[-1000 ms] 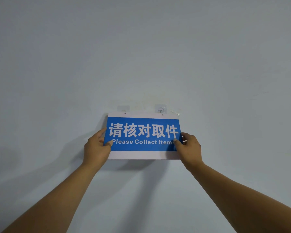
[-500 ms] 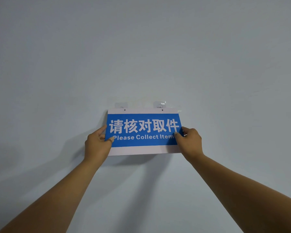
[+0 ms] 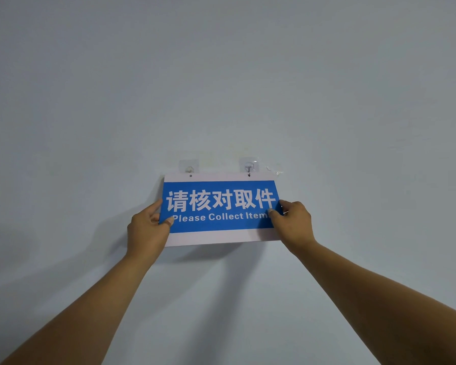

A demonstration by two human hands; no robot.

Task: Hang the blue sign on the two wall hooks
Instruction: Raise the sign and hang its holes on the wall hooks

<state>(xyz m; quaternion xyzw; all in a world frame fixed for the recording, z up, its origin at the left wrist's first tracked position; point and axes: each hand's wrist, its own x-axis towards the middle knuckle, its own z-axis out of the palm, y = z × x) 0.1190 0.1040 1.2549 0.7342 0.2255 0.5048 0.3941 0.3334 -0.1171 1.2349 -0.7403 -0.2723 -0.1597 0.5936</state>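
Observation:
The blue sign, with white characters, "Please Collect Items" and white bands at top and bottom, is held flat against the wall. Two small holes sit in its top band. Just above them are the two clear adhesive wall hooks, the left hook and the right hook. The right hook's metal tip reaches down to the right hole; whether either hook passes through a hole I cannot tell. My left hand pinches the sign's left edge, and my right hand pinches its right edge.
A plain pale wall fills the view. A scrap of clear film sticks to the wall just right of the right hook. Shadows of the sign and arms fall on the wall below.
The sign went up over the lower part of both hooks, then came back down a little, so the hooks show above its top edge again. Both hands kept their hold.

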